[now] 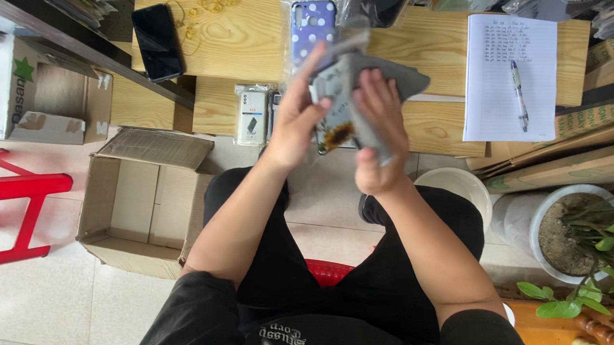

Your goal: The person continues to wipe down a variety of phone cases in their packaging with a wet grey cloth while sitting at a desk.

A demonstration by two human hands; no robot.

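Observation:
My left hand holds a phone case with a sunflower print upright above my lap. My right hand presses a grey cloth against the case from the right side. Both hands are closed around these two things, in front of a low wooden table. Part of the case is hidden by the cloth and my fingers.
On the table lie a black phone, a purple dotted case in a clear bag, a small packaged case and a notepad with a pen. An open cardboard box and red stool stand left; potted plant right.

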